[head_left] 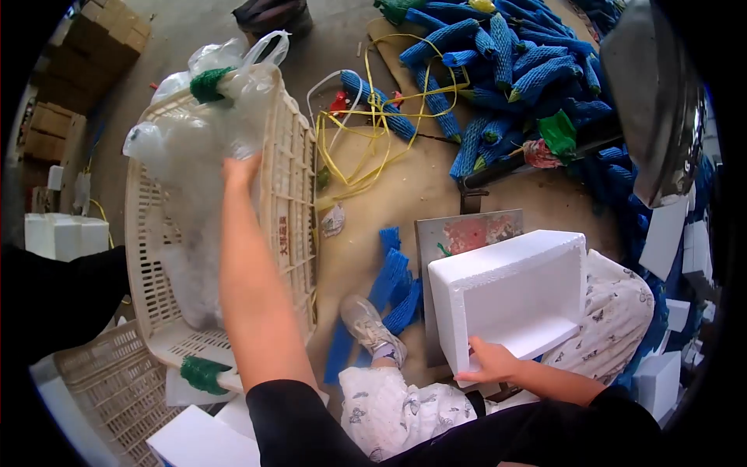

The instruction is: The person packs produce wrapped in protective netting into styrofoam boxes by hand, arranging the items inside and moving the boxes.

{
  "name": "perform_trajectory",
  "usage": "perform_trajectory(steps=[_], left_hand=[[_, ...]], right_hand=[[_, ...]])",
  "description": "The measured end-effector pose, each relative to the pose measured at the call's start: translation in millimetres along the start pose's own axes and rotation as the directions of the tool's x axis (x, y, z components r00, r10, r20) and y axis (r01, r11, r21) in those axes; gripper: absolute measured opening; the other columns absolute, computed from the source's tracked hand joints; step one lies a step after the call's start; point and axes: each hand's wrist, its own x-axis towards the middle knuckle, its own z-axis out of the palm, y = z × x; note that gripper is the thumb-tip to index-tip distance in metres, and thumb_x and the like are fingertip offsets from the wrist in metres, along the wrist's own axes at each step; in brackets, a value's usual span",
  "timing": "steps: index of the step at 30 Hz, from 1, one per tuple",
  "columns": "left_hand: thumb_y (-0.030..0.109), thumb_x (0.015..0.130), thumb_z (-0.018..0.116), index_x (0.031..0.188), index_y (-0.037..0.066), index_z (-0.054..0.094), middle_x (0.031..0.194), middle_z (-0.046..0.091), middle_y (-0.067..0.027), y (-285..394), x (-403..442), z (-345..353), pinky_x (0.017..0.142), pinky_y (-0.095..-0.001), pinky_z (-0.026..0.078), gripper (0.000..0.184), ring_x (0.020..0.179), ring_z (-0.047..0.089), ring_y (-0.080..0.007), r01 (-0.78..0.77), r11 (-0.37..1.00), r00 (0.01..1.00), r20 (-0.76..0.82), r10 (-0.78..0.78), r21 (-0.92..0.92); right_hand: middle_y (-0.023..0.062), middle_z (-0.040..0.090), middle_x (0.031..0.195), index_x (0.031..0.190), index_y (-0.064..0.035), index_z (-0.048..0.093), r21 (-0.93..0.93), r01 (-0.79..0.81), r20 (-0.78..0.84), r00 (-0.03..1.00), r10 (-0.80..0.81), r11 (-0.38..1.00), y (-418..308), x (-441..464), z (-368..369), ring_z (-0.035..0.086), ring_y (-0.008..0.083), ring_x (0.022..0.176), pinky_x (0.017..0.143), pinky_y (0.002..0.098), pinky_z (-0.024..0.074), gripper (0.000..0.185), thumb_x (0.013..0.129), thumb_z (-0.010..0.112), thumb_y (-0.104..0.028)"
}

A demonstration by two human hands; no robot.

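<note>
My left hand (243, 167) reaches into a cream plastic crate (292, 210), among clear plastic bags (187, 148). The bags hide its fingers, so its grip cannot be made out. My right hand (492, 363) is closed on the near edge of a white foam box (510, 261), thumb over the wall. The box is tilted, its hollow side facing me, in front of a metal plate (436, 233) with worn red paint and beside my right leg. Green wrapping (208, 84) covers one crate corner, and more green wrapping (204, 375) is at the near end.
Blue net-wrapped produce (506, 62) is heaped at the far right. Tangled yellow strapping (373, 148) lies on the tan floor covering. Loose blue netting (393, 288) is near my shoe. A second crate (109, 381) and white foam pieces (206, 440) sit lower left. Dark metal equipment (661, 101) stands right.
</note>
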Motion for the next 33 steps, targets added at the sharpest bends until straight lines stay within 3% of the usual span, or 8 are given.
perform_trajectory(steps=[2, 4, 10, 13, 17, 27, 29, 33], left_hand=[[0.046, 0.076, 0.069, 0.128, 0.0, 0.053, 0.117, 0.061, -0.0141, -31.3, -13.5, -27.3, 0.092, -0.037, 0.046, 0.071, 0.104, 0.06, -0.0268, 0.221, 0.831, 0.852, 0.516, 0.091, -0.511], [0.047, 0.08, 0.067, 0.13, 0.002, 0.052, 0.118, 0.061, -0.0115, -52.5, -49.4, -43.5, 0.091, -0.037, 0.046, 0.069, 0.101, 0.06, -0.0266, 0.345, 0.617, 0.846, 0.519, 0.121, -0.707], [0.04, 0.082, 0.064, 0.122, 0.0, 0.055, 0.109, 0.064, -0.0126, -75.7, -123.6, -119.8, 0.084, -0.0403, 0.051, 0.058, 0.094, 0.063, -0.0264, 0.163, 0.769, 0.923, 0.372, 0.103, -0.619], [0.023, 0.078, 0.069, 0.135, -0.002, 0.042, 0.123, 0.054, -0.0116, -42.4, -240.1, -160.1, 0.097, -0.0359, 0.042, 0.067, 0.112, 0.053, -0.0233, -0.288, 0.736, 0.896, 0.099, 0.432, -0.613], [0.01, 0.056, 0.077, 0.136, 0.0, 0.037, 0.119, 0.055, -0.0146, 40.5, -412.6, -139.4, 0.094, -0.0352, 0.044, 0.09, 0.106, 0.056, -0.0254, -0.239, 0.873, 0.928, 0.165, 0.335, -0.425], [0.03, 0.062, 0.075, 0.139, 0.007, 0.039, 0.135, 0.046, -0.018, 8.1, -449.0, 211.6, 0.101, -0.0432, 0.04, 0.089, 0.125, 0.044, -0.0352, -0.865, 0.502, 0.216, 0.892, 0.397, -0.014], [0.024, 0.062, 0.073, 0.137, 0.011, 0.042, 0.134, 0.046, -0.0145, -1.8, -465.5, 229.6, 0.1, -0.0442, 0.039, 0.082, 0.125, 0.043, -0.0324, -0.873, 0.465, 0.319, 0.893, 0.316, 0.147], [0.02, 0.062, 0.072, 0.131, 0.017, 0.048, 0.133, 0.047, -0.0107, 20.5, -489.2, 214.9, 0.102, -0.0444, 0.036, 0.073, 0.126, 0.043, -0.0302, -0.87, 0.447, 0.383, 0.853, 0.354, 0.205]], right_hand=[[0.0185, 0.048, 0.134, 0.138, -0.0091, 0.038, -0.123, 0.343, -0.077, 0.932, -0.354, 0.931, 13.5, -29.7, -30.2, 0.051, 0.0347, 0.12, 0.1, 0.0429, 0.0406, 0.087, 0.074, 0.072, -0.056], [0.0158, 0.048, 0.134, 0.139, -0.0094, 0.038, -0.528, 0.328, 0.016, 0.926, -0.377, 0.784, 31.1, -67.2, -49.3, 0.05, 0.0312, 0.123, 0.106, 0.0467, 0.0352, 0.084, 0.073, 0.077, -0.043], [0.0034, 0.063, 0.104, 0.107, -0.0107, 0.06, -0.658, 0.385, -0.108, 0.802, -0.587, 0.647, 145.3, -40.3, -40.6, 0.06, 0.0246, 0.1, 0.086, 0.04, 0.046, 0.039, 0.07, 0.07, -0.013], [0.0058, 0.063, 0.098, 0.101, -0.0103, 0.061, -0.637, 0.384, -0.045, 0.847, -0.529, 0.669, 138.2, -31.0, -48.2, 0.06, 0.0252, 0.099, 0.081, 0.0378, 0.0479, 0.03, 0.072, 0.067, -0.01], [0.0068, 0.062, 0.093, 0.098, -0.0094, 0.059, -0.641, 0.411, 0.06, 0.869, -0.492, 0.648, 135.1, -6.5, -45.6, 0.061, 0.0253, 0.092, 0.073, 0.0404, 0.0494, 0.028, 0.074, 0.069, -0.02], [0.0092, 0.064, 0.083, 0.084, -0.004, 0.062, -0.396, 0.813, 0.313, 0.556, -0.77, 0.426, 105.7, 12.0, -107.5, 0.064, 0.0305, 0.073, 0.065, 0.0416, 0.0528, 0.026, 0.081, 0.065, -0.03], [0.0033, 0.056, 0.077, 0.077, -0.0099, 0.053, -0.539, 0.827, -0.209, 0.048, -0.977, 0.157, 128.6, -8.2, -182.4, 0.06, 0.0216, 0.072, 0.059, 0.036, 0.0485, 0.005, 0.081, 0.053, -0.013], [0.0058, 0.059, 0.091, 0.095, -0.0086, 0.058, -0.546, 0.219, -0.727, 0.357, -0.587, 0.809, 276.4, 48.9, -348.6, 0.06, 0.028, 0.08, 0.065, 0.0394, 0.0507, 0.023, 0.073, 0.063, -0.014]])
